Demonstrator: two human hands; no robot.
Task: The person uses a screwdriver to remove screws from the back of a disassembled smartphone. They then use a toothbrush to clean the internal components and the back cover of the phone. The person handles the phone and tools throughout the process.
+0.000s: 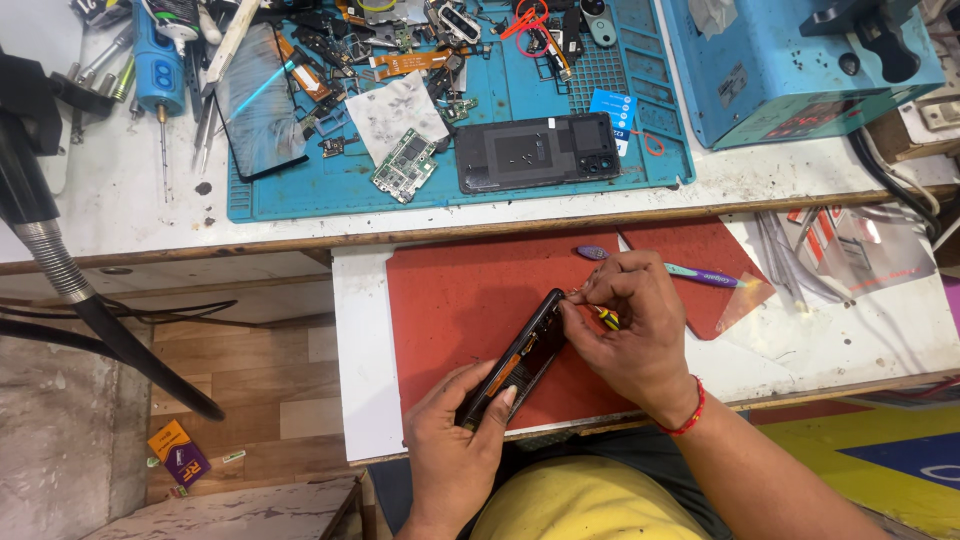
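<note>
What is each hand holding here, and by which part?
Left hand grips the opened black phone by its lower end; right hand pinches a small yellow-handled screwdriver at the phone's upper end.

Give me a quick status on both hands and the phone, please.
Left hand grips opened phone on edge over red mat. Right hand works small screwdriver at its top end. Toothbrush lies beyond, clear.

Left hand cupped, right hand pinching.
</note>
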